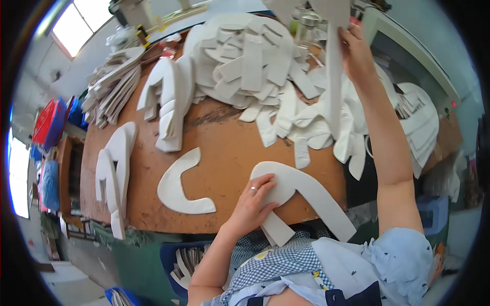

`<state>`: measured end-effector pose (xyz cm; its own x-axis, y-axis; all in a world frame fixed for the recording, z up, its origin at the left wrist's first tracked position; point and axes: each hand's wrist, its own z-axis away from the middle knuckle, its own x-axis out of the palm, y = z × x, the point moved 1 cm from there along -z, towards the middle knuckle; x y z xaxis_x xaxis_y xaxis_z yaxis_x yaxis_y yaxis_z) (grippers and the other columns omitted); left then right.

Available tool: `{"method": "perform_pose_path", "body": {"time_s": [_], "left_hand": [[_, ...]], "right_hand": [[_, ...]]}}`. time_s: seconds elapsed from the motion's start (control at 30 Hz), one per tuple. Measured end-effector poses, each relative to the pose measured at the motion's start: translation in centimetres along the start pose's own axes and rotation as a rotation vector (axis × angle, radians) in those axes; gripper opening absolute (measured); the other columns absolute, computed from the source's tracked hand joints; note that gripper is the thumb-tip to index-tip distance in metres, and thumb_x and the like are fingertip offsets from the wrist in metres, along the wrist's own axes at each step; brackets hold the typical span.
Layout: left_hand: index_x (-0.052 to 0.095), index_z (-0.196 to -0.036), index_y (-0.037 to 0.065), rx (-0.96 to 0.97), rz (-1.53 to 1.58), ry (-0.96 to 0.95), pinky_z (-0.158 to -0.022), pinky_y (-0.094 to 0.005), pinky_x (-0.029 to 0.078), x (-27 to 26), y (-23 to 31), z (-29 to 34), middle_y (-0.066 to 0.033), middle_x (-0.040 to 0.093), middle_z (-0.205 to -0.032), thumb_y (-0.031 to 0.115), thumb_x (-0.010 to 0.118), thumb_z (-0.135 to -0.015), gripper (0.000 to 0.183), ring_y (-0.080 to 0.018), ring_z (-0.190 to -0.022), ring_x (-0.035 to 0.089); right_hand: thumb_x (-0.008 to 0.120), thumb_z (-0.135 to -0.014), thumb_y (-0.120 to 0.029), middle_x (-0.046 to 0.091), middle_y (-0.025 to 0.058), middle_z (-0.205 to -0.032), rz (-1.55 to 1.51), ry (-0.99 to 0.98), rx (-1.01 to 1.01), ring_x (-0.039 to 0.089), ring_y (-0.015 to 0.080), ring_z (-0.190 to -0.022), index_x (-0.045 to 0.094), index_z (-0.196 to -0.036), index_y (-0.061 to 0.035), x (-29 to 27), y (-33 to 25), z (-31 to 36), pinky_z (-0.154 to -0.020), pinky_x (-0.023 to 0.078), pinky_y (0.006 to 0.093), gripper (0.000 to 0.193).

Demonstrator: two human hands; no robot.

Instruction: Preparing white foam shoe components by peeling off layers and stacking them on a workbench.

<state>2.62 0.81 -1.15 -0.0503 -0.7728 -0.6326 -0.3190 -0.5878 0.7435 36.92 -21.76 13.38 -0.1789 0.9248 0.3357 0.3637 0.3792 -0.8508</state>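
Note:
A white U-shaped foam-like piece (301, 178) lies at the table's near edge, one leg reaching past the edge. My left hand (252, 201) rests on its left side, fingers extended across the top and thumb apart. Raised at the upper right, my right hand (356, 51) is closed on another white foam-like piece (334, 86), which hangs upright and runs out of view at the top. Left of my left hand, a white C-shaped piece (173, 186) lies flat. The fingers of my right hand are partly hidden.
The brown table (219, 137) carries a large heap of white pieces (250, 61) at the back. Stacked pieces (115, 168) stand at the left, with another pile (112, 84) behind. A glass jar (309, 25) stands beyond the heap. A blue bin (173, 260) sits below the near edge.

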Motion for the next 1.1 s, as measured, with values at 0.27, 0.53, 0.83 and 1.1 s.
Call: {"method": "perform_pose_path", "body": {"time_s": [0.27,0.53,0.83,1.1], "left_hand": [[0.059,-0.121,0.003,-0.354,-0.155,0.593,-0.101,-0.0423,0.045,-4.8,-2.2,1.8,-0.0186,0.058,-0.130,0.010,0.072,-0.084,0.039,-0.0358,-0.120,0.054],[0.060,-0.114,-0.002,-1.064,-0.586,0.820,-0.101,-0.0479,0.039,-11.9,-9.9,12.8,-0.0217,0.053,-0.123,0.039,0.085,-0.075,0.062,-0.0385,-0.123,0.042],[0.057,-0.106,0.001,-0.306,0.114,1.164,-0.078,-0.0243,0.049,-9.8,-0.9,4.7,-0.0038,0.060,-0.095,0.008,0.068,-0.094,0.017,-0.0101,-0.086,0.058],[0.059,-0.108,-0.001,-0.292,0.529,0.648,-0.075,-0.0223,0.050,-4.0,7.5,-0.2,-0.0039,0.065,-0.093,0.007,0.069,-0.094,0.019,-0.0078,-0.083,0.060]], "right_hand": [[0.063,-0.090,-0.011,0.060,0.0136,-0.120,1.023,0.105,0.095,0.057,0.0261,-0.115,0.051,-0.127,-0.0036,1.7,13.0,-4.2,-0.099,0.045,0.0371,0.040],[0.062,-0.081,0.003,0.054,0.0196,-0.132,0.848,-0.811,-0.434,0.053,0.0373,-0.124,0.050,-0.132,-0.0005,7.2,6.5,21.7,-0.104,0.045,0.0427,0.053],[0.067,-0.088,-0.004,0.056,0.0166,-0.137,0.670,-0.786,0.029,0.053,0.0325,-0.129,0.055,-0.130,-0.0015,4.8,3.2,26.0,-0.107,0.044,0.0414,0.044],[0.062,-0.095,-0.011,0.068,0.0084,-0.098,0.548,-0.801,0.237,0.064,0.0158,-0.089,0.065,-0.111,0.0012,6.5,-4.8,24.0,-0.079,0.050,0.0290,0.020]]}}
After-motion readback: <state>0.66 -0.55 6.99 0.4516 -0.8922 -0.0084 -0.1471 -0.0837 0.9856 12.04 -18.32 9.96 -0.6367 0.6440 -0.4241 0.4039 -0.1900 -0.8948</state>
